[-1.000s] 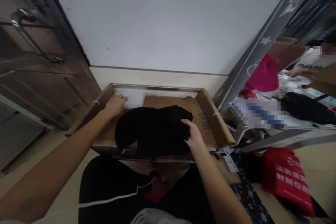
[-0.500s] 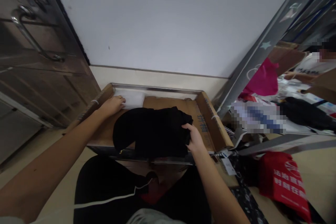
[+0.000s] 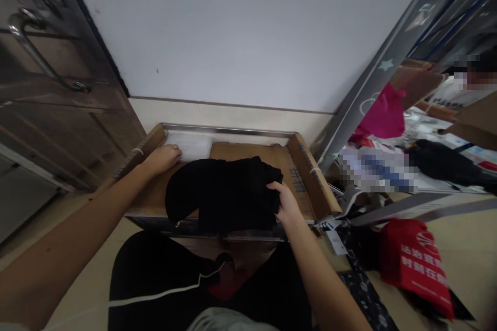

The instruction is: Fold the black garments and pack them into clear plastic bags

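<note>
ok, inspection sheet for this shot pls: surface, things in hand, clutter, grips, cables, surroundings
surface: cardboard sheet with raised side flaps, lying on a metal-rimmed table.
things in hand: black garment bunched mid-cardboard; white packet flat in the far left corner.
clutter: red bag and paper tags low on the right; dark cloth with a white stripe below the table's near edge.
grips: left hand rests open on the white packet; right hand has its grip closed on the black garment's right edge.
cables: nothing seen.
surroundings: white wall behind; door with a metal handle on the left; another person far right.
</note>
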`<state>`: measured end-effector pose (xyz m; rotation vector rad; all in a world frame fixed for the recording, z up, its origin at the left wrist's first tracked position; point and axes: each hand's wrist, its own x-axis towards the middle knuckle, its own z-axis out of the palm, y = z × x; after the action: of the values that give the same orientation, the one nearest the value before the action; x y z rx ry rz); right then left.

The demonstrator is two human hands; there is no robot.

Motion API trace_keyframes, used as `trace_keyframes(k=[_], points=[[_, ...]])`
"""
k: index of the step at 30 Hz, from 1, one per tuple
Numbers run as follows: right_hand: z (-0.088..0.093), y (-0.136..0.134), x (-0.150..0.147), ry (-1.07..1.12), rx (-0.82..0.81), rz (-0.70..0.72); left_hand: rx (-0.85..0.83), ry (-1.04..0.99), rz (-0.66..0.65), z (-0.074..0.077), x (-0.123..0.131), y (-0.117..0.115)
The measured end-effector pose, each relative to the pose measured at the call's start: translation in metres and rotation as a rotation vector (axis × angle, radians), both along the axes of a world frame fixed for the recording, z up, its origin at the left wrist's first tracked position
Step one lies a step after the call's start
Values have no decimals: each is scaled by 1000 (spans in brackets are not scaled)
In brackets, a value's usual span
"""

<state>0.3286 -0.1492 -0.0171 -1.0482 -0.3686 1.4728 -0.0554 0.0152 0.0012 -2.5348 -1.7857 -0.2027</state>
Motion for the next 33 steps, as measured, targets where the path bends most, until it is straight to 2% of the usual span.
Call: trace_keyframes(k=[3,6,9,12,16,19,22,25,30,31,33], points=[[2,-2,-1,-16,4,5,91,196,-93,-2,0,-3],[8,-5,-3,-24,10,9,259,231,-40,7,4,-9],[16,-9,-5,-17,37,1,441,213,28,28,15,-18],[26,-14,-10,-32,55,-3,547,164,28,54,35,-32],[47,-31,-26,-76,113,18,526,88,-2,83,74,-63],[63,-46,-42,-109,168,27,418,74,-106,94,105,-89],[68,-54,-55,-144,190,-11,308,-31,-194,94,131,-112],[56,-50,-57,-226,195,-64,193,-181,-247,87,149,-128],[31,-41,-46,-616,269,-101,75,-341,-252,70,165,-137],[30,-41,-44,-664,278,-93,58,-362,-252,67,167,-138],[30,-41,-41,-626,245,-36,26,-396,-261,61,171,-138]])
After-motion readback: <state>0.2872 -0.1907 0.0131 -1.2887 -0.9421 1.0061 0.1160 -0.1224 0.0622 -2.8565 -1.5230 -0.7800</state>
